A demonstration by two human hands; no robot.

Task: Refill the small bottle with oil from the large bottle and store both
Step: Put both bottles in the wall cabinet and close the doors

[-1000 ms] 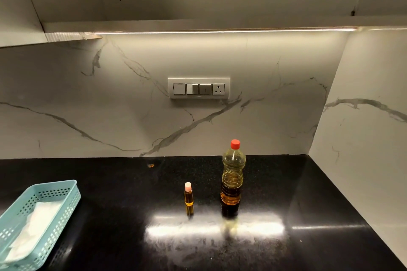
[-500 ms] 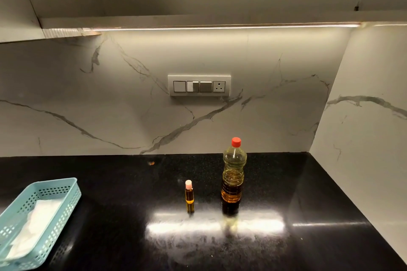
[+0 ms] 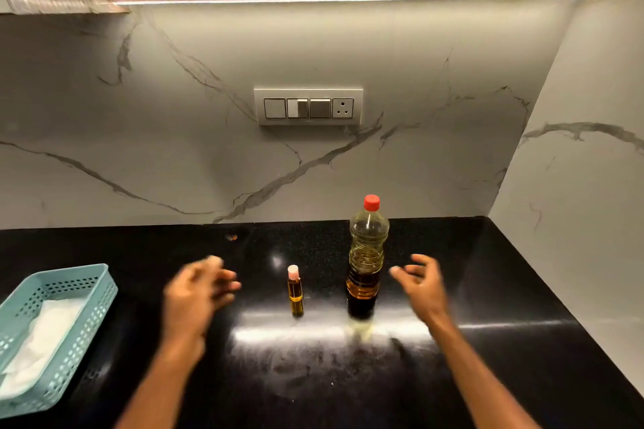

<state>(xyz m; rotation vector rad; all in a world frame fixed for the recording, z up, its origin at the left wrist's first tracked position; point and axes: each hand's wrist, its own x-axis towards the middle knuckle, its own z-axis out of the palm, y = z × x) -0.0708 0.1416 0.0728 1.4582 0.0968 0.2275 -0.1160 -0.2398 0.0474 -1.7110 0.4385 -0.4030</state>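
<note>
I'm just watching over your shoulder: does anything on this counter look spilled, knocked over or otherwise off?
Nothing is knocked over: the small bottle and large bottle stand upright and capped. The black counter shows a cloudy smear in front of them, perhaps oil or wiping marks. Both hands are empty.

A: What stands on the counter?

B: Small bottle and large bottle, upright, apart, a clear gap between them.

A: And the hands?

B: Left hand left of the small one, right hand just right of the large one, both spread, touching nothing.

A: The sides?

B: Basket at far left; wall closes the right.
</note>
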